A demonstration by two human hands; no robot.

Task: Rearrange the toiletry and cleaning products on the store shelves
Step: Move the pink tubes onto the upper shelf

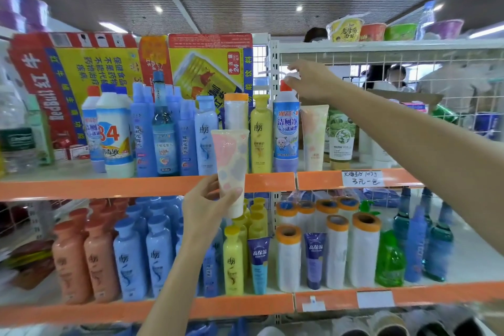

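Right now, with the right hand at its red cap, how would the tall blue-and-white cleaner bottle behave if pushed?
The cleaner bottle is tall and narrow, so the right hand pushing near the top would probably tip it. The yellow bottle close beside it might catch it. It looks rigid.

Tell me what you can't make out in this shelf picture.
Head view only:
- Red cap of the toilet cleaner bottle: partly covered by the right hand.
- Cap end of the pastel tube: hidden by the left hand.
- Bottom shelf items: cut off by the frame edge, blurred.
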